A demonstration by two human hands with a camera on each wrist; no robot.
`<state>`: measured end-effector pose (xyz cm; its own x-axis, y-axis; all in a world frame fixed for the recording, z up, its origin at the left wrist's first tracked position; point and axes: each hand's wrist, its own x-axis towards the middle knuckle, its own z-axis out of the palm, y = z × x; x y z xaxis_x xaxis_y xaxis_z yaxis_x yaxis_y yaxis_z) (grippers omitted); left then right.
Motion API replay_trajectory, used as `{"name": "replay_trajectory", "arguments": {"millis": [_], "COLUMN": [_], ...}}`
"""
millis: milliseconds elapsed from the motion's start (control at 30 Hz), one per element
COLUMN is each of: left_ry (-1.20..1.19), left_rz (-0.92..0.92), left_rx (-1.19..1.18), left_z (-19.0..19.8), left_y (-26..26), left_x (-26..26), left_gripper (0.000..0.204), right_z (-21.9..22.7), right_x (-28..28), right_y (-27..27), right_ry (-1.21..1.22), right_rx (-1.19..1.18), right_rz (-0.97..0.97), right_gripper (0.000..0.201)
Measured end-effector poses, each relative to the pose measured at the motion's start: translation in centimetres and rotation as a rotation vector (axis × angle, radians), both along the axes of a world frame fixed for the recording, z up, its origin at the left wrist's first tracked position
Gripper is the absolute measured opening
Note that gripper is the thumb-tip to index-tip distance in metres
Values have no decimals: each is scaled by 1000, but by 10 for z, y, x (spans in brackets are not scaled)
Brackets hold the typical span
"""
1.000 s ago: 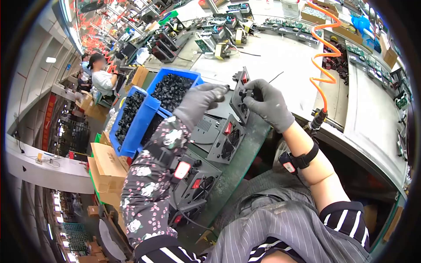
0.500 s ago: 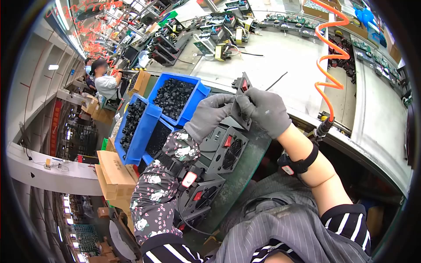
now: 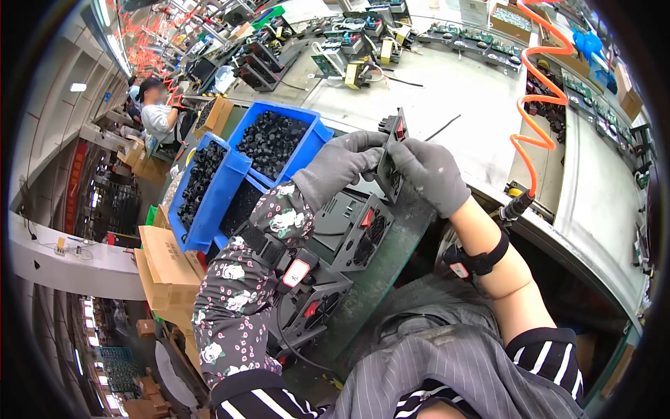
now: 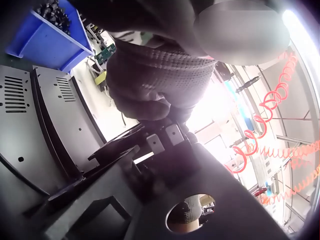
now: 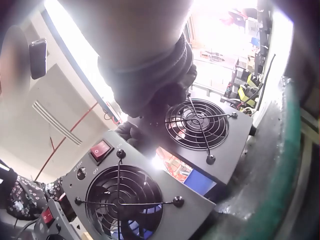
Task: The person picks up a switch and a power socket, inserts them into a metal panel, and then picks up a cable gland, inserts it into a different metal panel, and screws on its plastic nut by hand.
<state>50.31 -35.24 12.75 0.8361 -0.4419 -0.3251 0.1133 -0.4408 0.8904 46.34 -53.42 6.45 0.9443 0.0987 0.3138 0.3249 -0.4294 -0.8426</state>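
A grey metal fan panel (image 3: 392, 183) with a red rocker switch (image 3: 400, 130) stands upright between the two gloved hands. My right hand (image 3: 434, 174) grips it from the front side, thumb and fingers at its face. On the back side my left hand (image 3: 342, 164) has curled fingers close against the panel; the small black part at its fingertips is hidden now. In the right wrist view the panel's round wire fan guard (image 5: 197, 122) shows beneath the right hand. Metal tabs (image 4: 155, 143) sit just below gloved fingers in the left wrist view.
Blue bins (image 3: 241, 167) full of small black parts stand to the left. More grey housings with fans (image 3: 366, 237) line the bench's near edge. An orange coiled hose (image 3: 541, 140) hangs at right; circuit boards (image 3: 474, 45) lie farther back.
The left hand has moved right with a small black part, from beside the panel to its back. The right hand has shifted its fingers over the panel's front and keeps hold of it.
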Motion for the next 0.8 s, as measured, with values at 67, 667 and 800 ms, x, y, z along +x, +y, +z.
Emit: {"name": "replay_trajectory", "arguments": {"millis": [67, 667, 800], "left_ry": [-23, 25, 88], "left_rz": [-63, 19, -9], "left_rx": [91, -48, -156], "left_z": [1, 13, 7], "left_y": [3, 23, 4], "left_x": [4, 16, 9], "left_gripper": [34, 34, 38], "right_z": [-3, 0, -4], "right_x": [6, -3, -2], "right_y": [2, 5, 7], "right_ry": [137, 7, -15], "right_rx": [10, -13, 32], "right_rz": [43, -43, -49], "right_gripper": [35, 37, 40]}}
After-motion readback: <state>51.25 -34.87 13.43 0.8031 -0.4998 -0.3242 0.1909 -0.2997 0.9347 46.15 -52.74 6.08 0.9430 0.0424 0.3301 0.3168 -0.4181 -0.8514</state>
